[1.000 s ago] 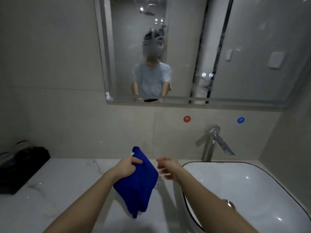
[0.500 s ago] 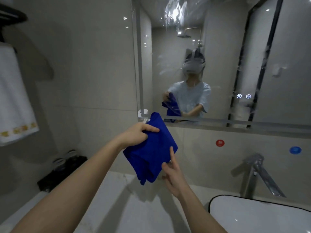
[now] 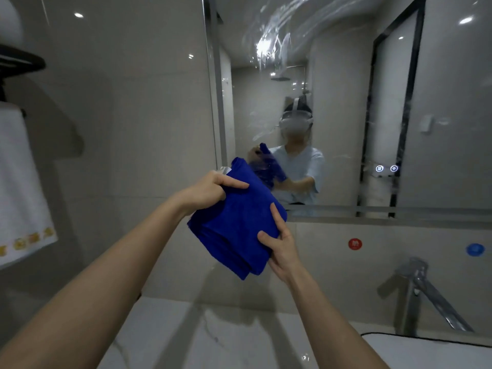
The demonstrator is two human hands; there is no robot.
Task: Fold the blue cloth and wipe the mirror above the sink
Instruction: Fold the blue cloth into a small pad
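A: Starting nearest, what lies below the hands?

B: Pale marble counter (image 3: 213, 336), with the sink (image 3: 426, 350) at the near right and its faucet (image 3: 415, 294) behind it. Nothing touches either.

A: And the blue cloth (image 3: 237, 225)?

B: Held in the air above the counter, in front of the mirror's lower left corner. The left hand (image 3: 210, 191) clenches its upper left part, thumb laid across the top. The right hand (image 3: 282, 251) pinches the lower right edge between thumb and fingers.

A: Is it folded?

B: Roughly, I judge. Several layers hang uneven at the bottom.

A: So what could go wrong?

B: If either hand lets go before the layers are squared, the pad likely falls open, or drops to the counter. A lumpy pad would also press unevenly.

A: Farther back?

B: The mirror (image 3: 346, 75) shows bright smears high up. Uneven pressure there would probably spread them rather than lift them.
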